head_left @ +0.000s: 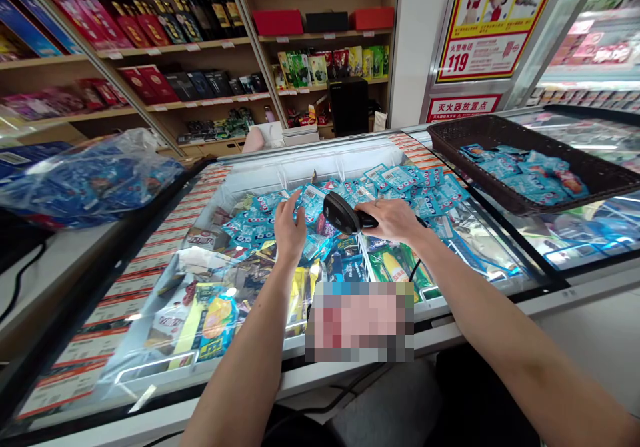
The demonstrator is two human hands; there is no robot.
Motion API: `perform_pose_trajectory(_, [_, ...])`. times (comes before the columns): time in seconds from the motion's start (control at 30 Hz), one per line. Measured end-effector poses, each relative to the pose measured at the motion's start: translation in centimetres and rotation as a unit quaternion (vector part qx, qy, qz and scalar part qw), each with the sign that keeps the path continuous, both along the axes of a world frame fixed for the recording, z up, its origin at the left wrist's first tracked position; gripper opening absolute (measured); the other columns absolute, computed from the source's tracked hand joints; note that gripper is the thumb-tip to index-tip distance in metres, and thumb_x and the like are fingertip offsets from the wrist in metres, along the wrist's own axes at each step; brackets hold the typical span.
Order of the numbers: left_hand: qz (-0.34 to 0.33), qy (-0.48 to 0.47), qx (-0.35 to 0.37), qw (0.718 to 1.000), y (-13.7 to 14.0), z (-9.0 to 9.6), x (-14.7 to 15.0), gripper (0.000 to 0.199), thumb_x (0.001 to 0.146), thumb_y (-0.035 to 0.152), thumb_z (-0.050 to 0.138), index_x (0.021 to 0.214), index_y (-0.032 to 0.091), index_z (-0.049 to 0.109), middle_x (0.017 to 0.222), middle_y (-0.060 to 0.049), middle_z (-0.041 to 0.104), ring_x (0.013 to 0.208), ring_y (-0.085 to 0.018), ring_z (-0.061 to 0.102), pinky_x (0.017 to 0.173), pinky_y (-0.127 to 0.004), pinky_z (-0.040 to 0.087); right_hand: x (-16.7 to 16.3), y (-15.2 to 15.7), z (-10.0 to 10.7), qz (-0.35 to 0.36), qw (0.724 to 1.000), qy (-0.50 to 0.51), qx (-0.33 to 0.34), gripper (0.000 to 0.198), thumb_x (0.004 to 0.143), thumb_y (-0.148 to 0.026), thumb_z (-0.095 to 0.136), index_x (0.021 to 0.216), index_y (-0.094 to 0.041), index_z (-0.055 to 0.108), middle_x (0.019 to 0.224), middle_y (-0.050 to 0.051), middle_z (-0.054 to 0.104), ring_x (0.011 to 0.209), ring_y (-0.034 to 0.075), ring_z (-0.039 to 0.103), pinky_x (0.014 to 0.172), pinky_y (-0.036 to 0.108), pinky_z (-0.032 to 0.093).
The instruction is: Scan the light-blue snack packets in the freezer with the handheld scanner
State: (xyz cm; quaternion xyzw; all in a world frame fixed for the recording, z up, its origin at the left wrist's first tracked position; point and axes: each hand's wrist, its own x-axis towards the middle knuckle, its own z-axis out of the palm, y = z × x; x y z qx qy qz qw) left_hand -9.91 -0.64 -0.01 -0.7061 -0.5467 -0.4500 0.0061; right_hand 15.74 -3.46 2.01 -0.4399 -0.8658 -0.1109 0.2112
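Observation:
My right hand (395, 220) is wrapped round the handle of a black barcode scanner (341, 214), whose head points left, over the packets. To the left of it, my left hand (290, 230) hangs over the freezer with fingers stretched out and thumb apart. Close by its fingertips lies a blue packet (313, 196) with a barcode on its face; whether they touch is unclear. Many similar blue packets (400, 177) are spread across the far part of the freezer. Below my hands a blurred patch hides part of the freezer's front.
A chest freezer (200, 394) stands before me, with ice-cream packs (220, 320) behind glass. At the right, a brown basket (500, 190) holds more blue packets. A plastic-wrapped blue bundle (95, 177) lies at the left. Shelves (200, 47) with boxes and bottles stand behind.

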Motion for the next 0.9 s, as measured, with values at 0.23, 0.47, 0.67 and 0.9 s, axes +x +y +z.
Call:
perform_pose_trajectory(0.23, [-0.005, 0.016, 0.002, 1.000, -0.23, 0.21, 0.21, 0.042, 0.088, 0.033, 0.038, 0.128, 0.025, 0.047, 0.100, -0.007, 0.053, 0.095, -0.019, 0.051, 0.089, -0.033, 0.041, -0.02, 0.00, 0.04, 0.020, 1.000, 0.010, -0.004, 0.043, 0.084, -0.052, 0.048, 0.115, -0.023, 0.056, 0.094, 0.004, 0.068, 0.083, 0.017, 0.061, 0.065, 0.026, 0.035])
perform_pose_trajectory(0.47, [-0.005, 0.030, 0.011, 0.999, -0.33, 0.22, 0.35, 0.042, 0.089, 0.034, 0.037, 0.129, 0.025, 0.047, 0.097, -0.007, 0.053, 0.093, -0.018, 0.050, 0.088, -0.033, 0.041, 0.03, 0.16, -0.20, 0.027, 0.999, 0.015, 0.010, 0.044, 0.083, -0.053, 0.048, 0.114, -0.022, 0.057, 0.090, 0.005, 0.069, 0.082, 0.017, 0.061, 0.064, 0.026, 0.035])
perform_pose_trajectory(0.67, [-0.004, 0.029, 0.010, 1.000, -0.45, 0.26, 0.46, 0.042, 0.090, 0.035, 0.036, 0.129, 0.025, 0.047, 0.098, -0.008, 0.053, 0.094, -0.018, 0.050, 0.088, -0.033, 0.041, 0.02, 0.21, -0.22, 0.037, 0.999, 0.020, 0.021, 0.043, 0.084, -0.052, 0.048, 0.113, -0.021, 0.057, 0.090, 0.004, 0.069, 0.079, 0.017, 0.061, 0.063, 0.027, 0.036])
perform_pose_trajectory(0.9, [-0.002, 0.031, 0.007, 0.999, -0.54, 0.28, 0.50, 0.042, 0.090, 0.035, 0.035, 0.130, 0.026, 0.046, 0.099, -0.007, 0.052, 0.095, -0.018, 0.050, 0.089, -0.033, 0.041, 0.05, 0.14, -0.15, 0.037, 0.999, 0.017, 0.015, 0.043, 0.084, -0.052, 0.047, 0.112, -0.021, 0.057, 0.090, 0.005, 0.069, 0.079, 0.017, 0.061, 0.063, 0.026, 0.035])
